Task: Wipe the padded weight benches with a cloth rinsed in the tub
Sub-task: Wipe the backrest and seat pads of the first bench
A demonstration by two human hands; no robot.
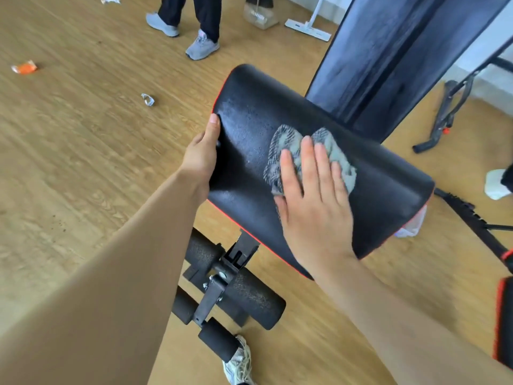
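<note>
A black padded bench seat [249,118] with red piping fills the middle of the view, its surface streaked wet. My right hand [313,195] lies flat, fingers spread, pressing a grey cloth [288,145] onto the pad. My left hand [201,159] grips the seat's left edge, thumb on top. Behind the seat rises the dark backrest pad [388,59]. No tub is in view.
Black foam leg rollers [255,301] and the metal bracket sit below the seat, by my shoe [238,362]. Another person's legs [191,23] stand at the back. Wrappers [25,68] litter the wooden floor. A flat mop [308,29] and a second frame [449,112] stand at the back right.
</note>
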